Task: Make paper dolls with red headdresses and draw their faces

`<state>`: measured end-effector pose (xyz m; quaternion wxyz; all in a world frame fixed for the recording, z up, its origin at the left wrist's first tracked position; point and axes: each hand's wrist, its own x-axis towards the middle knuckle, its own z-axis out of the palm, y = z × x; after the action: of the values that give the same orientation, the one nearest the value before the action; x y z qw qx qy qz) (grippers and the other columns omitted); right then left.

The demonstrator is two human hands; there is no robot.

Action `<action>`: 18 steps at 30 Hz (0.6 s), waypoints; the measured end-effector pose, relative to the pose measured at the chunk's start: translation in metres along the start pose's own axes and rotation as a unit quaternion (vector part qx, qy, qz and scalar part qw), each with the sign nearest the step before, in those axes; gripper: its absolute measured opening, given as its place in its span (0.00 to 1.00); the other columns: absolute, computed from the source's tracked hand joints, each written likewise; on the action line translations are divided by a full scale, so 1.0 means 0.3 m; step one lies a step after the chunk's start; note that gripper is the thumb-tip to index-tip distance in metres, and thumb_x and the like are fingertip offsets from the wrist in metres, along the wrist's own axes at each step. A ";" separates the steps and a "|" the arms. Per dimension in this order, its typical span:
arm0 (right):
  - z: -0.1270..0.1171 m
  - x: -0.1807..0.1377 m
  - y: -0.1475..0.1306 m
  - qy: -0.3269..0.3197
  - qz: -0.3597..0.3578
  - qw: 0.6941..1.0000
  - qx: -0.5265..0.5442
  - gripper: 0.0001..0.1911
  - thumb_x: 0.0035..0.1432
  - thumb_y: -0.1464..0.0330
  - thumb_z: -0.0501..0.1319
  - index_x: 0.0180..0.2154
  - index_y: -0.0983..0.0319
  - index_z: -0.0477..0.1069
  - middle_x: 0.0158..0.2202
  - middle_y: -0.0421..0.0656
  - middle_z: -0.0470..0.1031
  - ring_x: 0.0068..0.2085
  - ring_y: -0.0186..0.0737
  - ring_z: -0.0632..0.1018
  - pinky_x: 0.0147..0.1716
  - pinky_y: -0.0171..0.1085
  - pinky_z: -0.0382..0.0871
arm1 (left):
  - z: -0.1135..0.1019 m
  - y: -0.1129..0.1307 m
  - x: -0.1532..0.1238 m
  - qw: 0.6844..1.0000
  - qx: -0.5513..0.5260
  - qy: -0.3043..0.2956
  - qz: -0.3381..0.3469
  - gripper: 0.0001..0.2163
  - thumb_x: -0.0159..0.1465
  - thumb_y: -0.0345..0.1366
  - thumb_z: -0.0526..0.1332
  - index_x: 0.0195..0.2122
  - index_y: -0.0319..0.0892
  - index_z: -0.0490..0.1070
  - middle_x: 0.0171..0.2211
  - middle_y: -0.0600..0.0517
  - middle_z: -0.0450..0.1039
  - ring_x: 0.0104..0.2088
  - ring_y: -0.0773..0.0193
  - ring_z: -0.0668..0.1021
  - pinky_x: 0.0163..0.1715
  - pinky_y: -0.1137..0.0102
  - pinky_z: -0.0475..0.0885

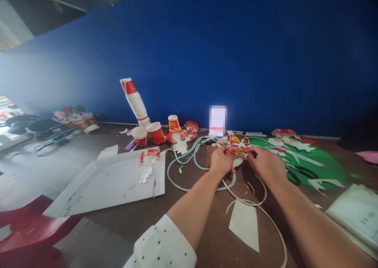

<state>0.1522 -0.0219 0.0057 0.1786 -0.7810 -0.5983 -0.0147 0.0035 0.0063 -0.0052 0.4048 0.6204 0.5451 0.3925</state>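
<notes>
Between my two hands is a red, white and gold paper cut-out [238,151], which looks made from a paper cup. My left hand [220,161] is closed on its left side, and my right hand [267,162] pinches its right side. Parts of the cut-out are hidden behind my fingers. Below it hangs a pale piece [237,162]. Similar paper figures lie to the left: one [149,157] on a white board [118,181], another [179,141] near the cups. Light blue and white cables [177,187] loop on the table around my hands.
A tall leaning stack of paper cups [136,102] stands by the blue wall [265,55], with red cups [156,132] beside it. A lit phone [217,120] leans there too. Right are a green sheet [327,165], a marker [310,159] and paper scraps; a red chair [32,228] is lower left.
</notes>
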 end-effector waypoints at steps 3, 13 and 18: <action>0.004 0.003 0.004 0.006 -0.005 1.000 -0.001 0.20 0.60 0.61 0.49 0.45 0.55 0.76 0.44 0.48 0.80 0.40 0.49 0.79 0.34 0.40 0.63 | 0.001 0.002 -0.001 1.000 -0.006 -0.002 -0.010 0.10 0.57 0.33 0.61 0.40 0.39 0.76 0.28 0.49 0.77 0.26 0.62 0.77 0.31 0.71 0.72; 0.020 0.020 0.019 0.006 -0.029 0.999 0.039 0.18 0.59 0.62 0.52 0.45 0.57 0.77 0.44 0.46 0.80 0.41 0.47 0.79 0.37 0.39 0.65 | -0.008 0.014 -0.006 0.998 -0.032 -0.024 -0.055 0.11 0.58 0.34 0.62 0.42 0.41 0.75 0.24 0.51 0.76 0.22 0.61 0.78 0.28 0.69 0.73; 0.023 0.028 0.026 0.016 -0.016 0.996 0.090 0.17 0.56 0.64 0.54 0.43 0.56 0.78 0.43 0.43 0.81 0.42 0.46 0.79 0.38 0.39 0.66 | -0.006 0.011 -0.003 0.998 -0.031 -0.019 -0.044 0.11 0.58 0.34 0.62 0.42 0.41 0.75 0.24 0.52 0.76 0.24 0.61 0.78 0.30 0.69 0.73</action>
<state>0.1606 -0.0139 -0.0009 0.2577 -0.7517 -0.6066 0.0235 0.0030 0.0054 -0.0016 0.4510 0.5907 0.5515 0.3788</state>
